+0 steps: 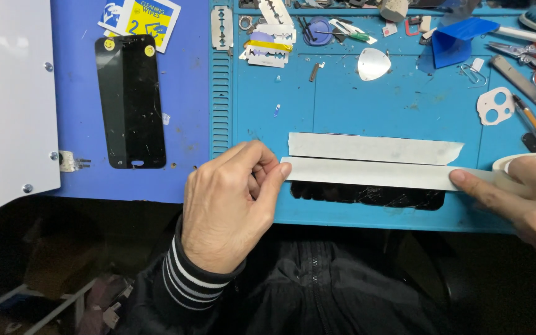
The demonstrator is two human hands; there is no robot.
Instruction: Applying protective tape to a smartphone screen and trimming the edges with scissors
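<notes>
A cracked dark screen [367,196] is lying at the blue mat's [342,99] near edge, half covered by two tape strips; bare mat is lying open behind; a black phone panel [130,102], blades and tools are crowding the far side; the left hand [231,205] is pinching the lower strip's [367,173] end; the right hand [522,198] is gripping the tape roll [528,162], forefinger pressing tape.

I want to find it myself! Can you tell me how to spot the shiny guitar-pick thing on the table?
Start at the teal work mat that fills the right side of the bench. Look above the two strips of masking tape, toward the mat's top edge. There lies the metal opening pick: a rounded silver triangle, the only plain shiny piece among coloured tools and razor blades.
</notes>
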